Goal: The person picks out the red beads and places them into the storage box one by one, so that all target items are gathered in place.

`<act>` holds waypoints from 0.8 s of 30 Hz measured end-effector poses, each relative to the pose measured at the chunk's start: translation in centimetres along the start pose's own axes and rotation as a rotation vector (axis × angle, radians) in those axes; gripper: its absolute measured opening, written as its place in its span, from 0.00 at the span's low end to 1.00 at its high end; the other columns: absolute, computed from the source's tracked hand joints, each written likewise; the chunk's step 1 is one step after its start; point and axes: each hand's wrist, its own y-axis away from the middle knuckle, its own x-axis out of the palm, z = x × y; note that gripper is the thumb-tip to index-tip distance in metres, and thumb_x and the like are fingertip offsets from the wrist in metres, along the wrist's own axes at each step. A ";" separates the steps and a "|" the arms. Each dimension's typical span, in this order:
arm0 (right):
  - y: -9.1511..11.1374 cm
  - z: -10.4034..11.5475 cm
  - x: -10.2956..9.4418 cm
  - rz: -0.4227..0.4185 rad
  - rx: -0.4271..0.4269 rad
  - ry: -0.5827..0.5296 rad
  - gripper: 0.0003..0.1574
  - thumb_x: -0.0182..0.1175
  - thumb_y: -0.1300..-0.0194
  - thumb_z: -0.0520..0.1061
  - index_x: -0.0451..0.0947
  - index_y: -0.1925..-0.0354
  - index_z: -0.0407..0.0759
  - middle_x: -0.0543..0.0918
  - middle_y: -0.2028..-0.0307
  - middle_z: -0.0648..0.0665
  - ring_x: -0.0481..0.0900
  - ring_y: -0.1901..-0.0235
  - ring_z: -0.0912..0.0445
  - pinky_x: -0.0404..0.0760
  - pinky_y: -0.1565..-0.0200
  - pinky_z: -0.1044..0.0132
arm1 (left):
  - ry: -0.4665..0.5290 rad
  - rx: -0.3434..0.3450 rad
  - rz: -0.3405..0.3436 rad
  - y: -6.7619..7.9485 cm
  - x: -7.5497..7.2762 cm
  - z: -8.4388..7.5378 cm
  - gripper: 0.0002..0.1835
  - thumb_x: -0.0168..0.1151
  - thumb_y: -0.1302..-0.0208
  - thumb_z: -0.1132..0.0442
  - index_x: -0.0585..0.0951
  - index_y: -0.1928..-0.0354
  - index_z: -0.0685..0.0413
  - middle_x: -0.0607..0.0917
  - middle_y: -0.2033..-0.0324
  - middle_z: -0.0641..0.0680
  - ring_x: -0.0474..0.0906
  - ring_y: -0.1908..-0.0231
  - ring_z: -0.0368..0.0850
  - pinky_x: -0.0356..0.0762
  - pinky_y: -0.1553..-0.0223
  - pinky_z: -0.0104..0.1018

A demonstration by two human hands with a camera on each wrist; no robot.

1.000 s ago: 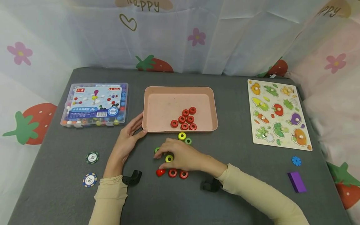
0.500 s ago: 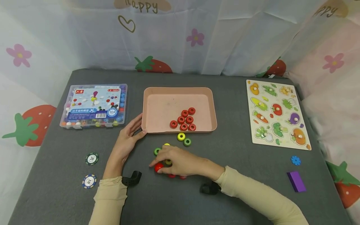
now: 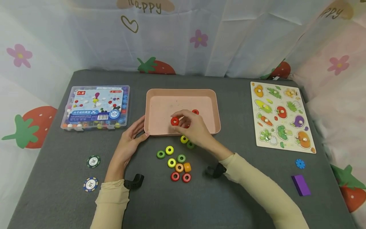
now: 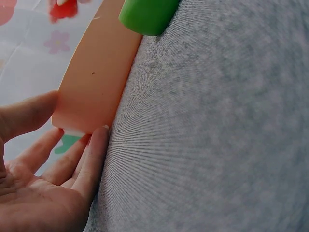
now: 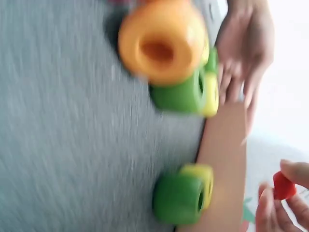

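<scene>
Over the pink tray (image 3: pixel 160 105), my right hand (image 3: pixel 197 132) pinches a red bead (image 3: pixel 172 122) between thumb and fingertips. The bead's hole faces up towards the head view; the right wrist view shows the bead at its edge. That hand covers most of the red beads in the tray, leaving one red bead (image 3: pixel 195 110) plainly seen behind it. My left hand (image 3: pixel 128 141) rests against the tray's front left corner. In the left wrist view its thumb touches the rim and the fairly straight fingers lie along the outer wall (image 4: pixel 91 82).
Before the tray lie loose beads: yellow beads (image 3: pixel 169 147), green beads (image 3: pixel 160 151), orange beads (image 3: pixel 187 167) and red beads (image 3: pixel 175 173). A plastic kit box (image 3: pixel 97 105) and poker chips (image 3: pixel 91 184) are left; a vegetable puzzle board (image 3: pixel 274 105), blue disc (image 3: pixel 300 163) and purple block (image 3: pixel 301 185) right.
My right hand has picked up the red bead from the table's near left bead group and carried it up and away over the tray. The left hand has stayed at the tray's corner.
</scene>
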 end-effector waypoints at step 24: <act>-2.5 -3.0 -0.2 -0.075 0.118 0.321 0.22 0.77 0.44 0.50 0.87 0.52 0.44 0.83 0.50 0.47 0.70 0.52 0.50 0.73 0.52 0.58 | -0.002 -0.007 -0.007 0.0 0.0 -0.1 0.35 0.60 0.28 0.63 0.61 0.23 0.39 0.68 0.28 0.48 0.60 0.26 0.46 0.56 0.28 0.54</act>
